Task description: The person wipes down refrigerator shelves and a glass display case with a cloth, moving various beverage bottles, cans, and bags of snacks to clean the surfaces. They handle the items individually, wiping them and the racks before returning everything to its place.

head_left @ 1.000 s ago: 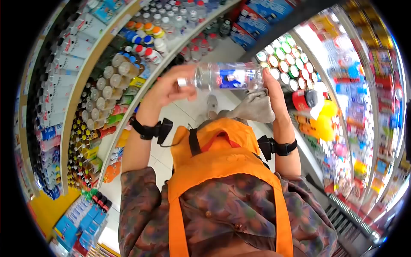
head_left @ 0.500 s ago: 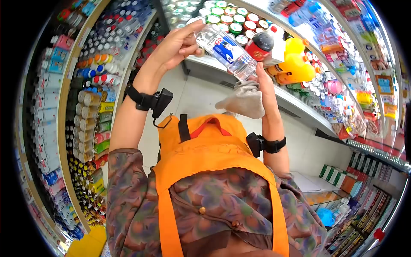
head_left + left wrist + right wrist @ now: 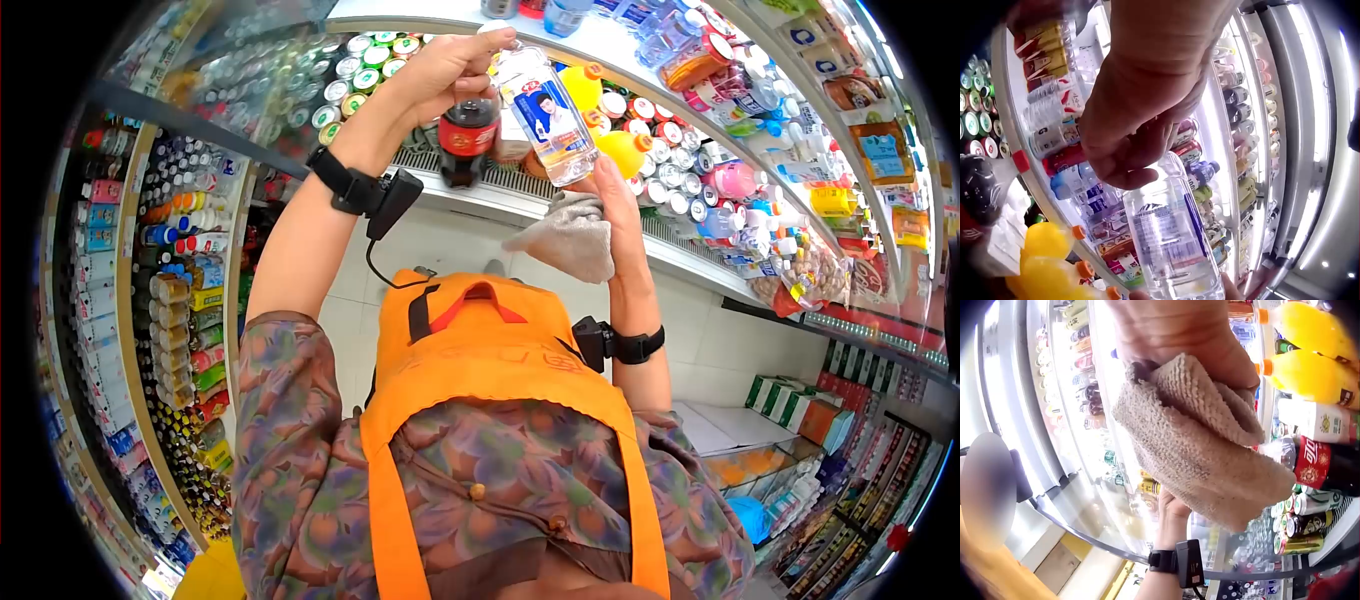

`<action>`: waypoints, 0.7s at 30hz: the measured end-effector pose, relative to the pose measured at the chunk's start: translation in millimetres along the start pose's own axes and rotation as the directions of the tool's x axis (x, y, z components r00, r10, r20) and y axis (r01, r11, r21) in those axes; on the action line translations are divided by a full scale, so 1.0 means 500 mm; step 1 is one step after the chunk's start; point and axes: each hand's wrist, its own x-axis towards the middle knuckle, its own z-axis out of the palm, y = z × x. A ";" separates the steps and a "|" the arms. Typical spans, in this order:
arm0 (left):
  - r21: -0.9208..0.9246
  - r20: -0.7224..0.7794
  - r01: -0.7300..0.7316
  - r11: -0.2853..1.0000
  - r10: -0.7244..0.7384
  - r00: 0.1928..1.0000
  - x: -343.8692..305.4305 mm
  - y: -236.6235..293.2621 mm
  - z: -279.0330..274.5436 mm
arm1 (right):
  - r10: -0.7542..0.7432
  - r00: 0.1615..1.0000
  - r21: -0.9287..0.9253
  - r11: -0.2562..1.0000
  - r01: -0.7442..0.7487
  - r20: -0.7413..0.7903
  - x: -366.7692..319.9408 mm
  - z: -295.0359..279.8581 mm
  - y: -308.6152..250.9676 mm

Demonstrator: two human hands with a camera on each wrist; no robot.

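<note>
In the head view a clear plastic bottle point(image 3: 550, 115) with a blue-and-white label is held up between both hands, tilted with its neck up and left. My left hand point(image 3: 435, 80) grips its top end with curled fingers; the cap is mostly hidden. At the base is my right hand point(image 3: 622, 215), its thumb against the bottle, while a grey-beige cloth point(image 3: 572, 238) hangs from this hand. The right wrist view shows the bunched cloth point(image 3: 1204, 444) under the palm, covering the fingers. Through the bottle point(image 3: 1172, 231) clear liquid shows in the left wrist view.
A lit cooler shelf lies ahead, with a large cola bottle point(image 3: 467, 135), orange drink bottles point(image 3: 622, 152) and rows of cans point(image 3: 365, 72). Shelves of packed drinks point(image 3: 190, 290) line the left side. A glass-topped counter point(image 3: 745, 465) stands at the right.
The view has turned to face the cooler. The bottle went from lying level to a steep tilt, its neck end raised by my left hand. The cloth stays in my right hand.
</note>
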 end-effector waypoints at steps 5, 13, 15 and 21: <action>0.066 -0.043 -0.002 0.998 0.005 0.999 0.059 0.002 0.066 | -0.015 1.000 0.033 0.999 0.015 -0.002 0.018 -0.055 -0.042; 0.142 0.015 -0.015 0.990 0.013 1.000 0.148 0.001 0.108 | -0.051 0.997 -0.002 0.999 0.051 -0.054 0.023 -0.103 -0.055; 0.125 -0.004 -0.028 0.992 0.029 1.000 0.150 0.013 0.130 | -0.065 0.994 0.040 0.997 0.069 -0.090 0.021 -0.103 -0.067; 0.151 0.029 0.147 0.977 -0.153 0.988 0.178 0.016 0.114 | -0.134 0.988 -0.006 0.991 0.134 -0.078 0.039 -0.112 -0.068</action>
